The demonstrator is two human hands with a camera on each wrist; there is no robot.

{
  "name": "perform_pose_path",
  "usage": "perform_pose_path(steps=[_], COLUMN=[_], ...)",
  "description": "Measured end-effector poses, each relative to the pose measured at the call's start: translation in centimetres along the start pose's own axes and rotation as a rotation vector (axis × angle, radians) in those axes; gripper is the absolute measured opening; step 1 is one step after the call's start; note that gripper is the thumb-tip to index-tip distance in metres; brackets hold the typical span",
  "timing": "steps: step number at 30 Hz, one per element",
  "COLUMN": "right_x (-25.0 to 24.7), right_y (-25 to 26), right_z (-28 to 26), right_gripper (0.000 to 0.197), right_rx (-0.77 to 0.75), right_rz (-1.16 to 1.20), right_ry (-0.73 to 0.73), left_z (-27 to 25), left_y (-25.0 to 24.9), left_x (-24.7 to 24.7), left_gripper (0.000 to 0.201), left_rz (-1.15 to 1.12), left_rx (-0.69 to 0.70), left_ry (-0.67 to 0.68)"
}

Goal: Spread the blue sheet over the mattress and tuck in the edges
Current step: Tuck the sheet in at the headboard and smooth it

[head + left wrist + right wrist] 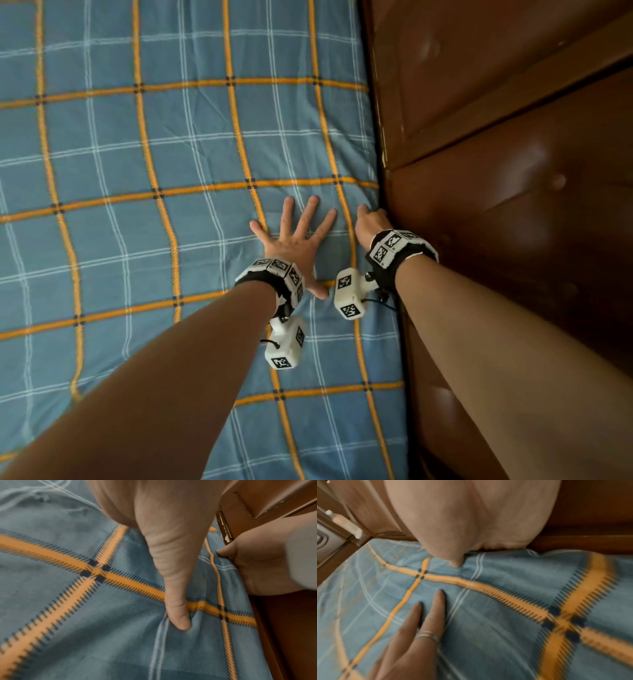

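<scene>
The blue sheet (pixel 137 154) with orange and white checks lies spread over the mattress, with faint wrinkles near the right edge. My left hand (pixel 294 236) lies flat on it with fingers splayed, close to that edge; its thumb (pixel 178 615) presses into the cloth. My right hand (pixel 371 221) is at the sheet's right edge, where the sheet meets the brown padded board (pixel 513 205). Its thumb (pixel 456 562) rests on top of the sheet (pixel 488 628). Its fingers reach down into the gap and are hidden.
The brown padded board runs along the whole right side of the mattress, tight against it. In the right wrist view a white bottle (pixel 344 523) stands on a ledge beyond the far corner. To the left the sheet stretches wide and flat.
</scene>
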State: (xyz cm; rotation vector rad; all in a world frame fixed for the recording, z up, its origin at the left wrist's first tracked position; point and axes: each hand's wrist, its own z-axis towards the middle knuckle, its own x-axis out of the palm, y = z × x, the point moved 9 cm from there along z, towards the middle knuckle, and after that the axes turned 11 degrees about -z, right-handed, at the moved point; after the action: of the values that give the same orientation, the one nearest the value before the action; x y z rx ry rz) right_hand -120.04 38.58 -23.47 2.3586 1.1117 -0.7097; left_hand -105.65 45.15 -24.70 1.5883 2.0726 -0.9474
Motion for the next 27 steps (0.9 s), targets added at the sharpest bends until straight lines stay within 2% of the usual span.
perform_pose_path(steps=[4,7,9,11,13,16,19,21,24,27], right_x=[-0.4,0.4,1.5,3.3,4.9,6.3,8.4,9.9,11.5,13.2], right_y=[-1.6,-4.6,-7.2,-10.1,-12.5,-15.3,-19.0,-22.2,-29.1,-34.0], right_z=[-3.2,-5.6,-6.8,-7.6,-8.4,-9.8,-12.4,-14.3,-17.6,-19.8], right_gripper=[0.07,0.06,0.05,0.036,0.034,0.036,0.038,0.045,0.047,0.048], right_rx=[-0.11,-0.112,-0.048,0.021,0.037,0.028,0.016,0.024,0.179,0.2], right_rz=[0.142,-0.039,-0.181,-0.352,-0.494,-0.492,-0.415,-0.34,-0.07,0.108], right_ry=[0.011,-0.028,-0.063,-0.036,-0.004,-0.039,-0.011,0.004,0.016,-0.016], left_z=[-1.5,-4.1,-6.1,-7.8,-8.6,-9.3,-11.1,-12.5,-14.5,-16.0], left_y=[0.1,1.6,3.2,4.6,5.0,4.1,0.3,-2.2,-6.3,-10.2], left_x=[-0.7,-0.5,1.0,2.4,2.9,3.2,3.8,5.3,9.6,14.2], left_gripper=[0.151,0.142,0.136,0.133,0.13,0.119,0.094,0.083,0.075,0.074], left_rz=[-0.015,-0.026,-0.014,-0.025,-0.055,-0.094,-0.055,-0.037,-0.046,0.011], left_rx=[0.031,0.023,-0.035,-0.101,-0.141,-0.155,0.013,0.124,0.224,0.307], left_ry=[-0.019,-0.103,-0.116,-0.114,-0.129,-0.154,-0.23,-0.227,-0.103,-0.022])
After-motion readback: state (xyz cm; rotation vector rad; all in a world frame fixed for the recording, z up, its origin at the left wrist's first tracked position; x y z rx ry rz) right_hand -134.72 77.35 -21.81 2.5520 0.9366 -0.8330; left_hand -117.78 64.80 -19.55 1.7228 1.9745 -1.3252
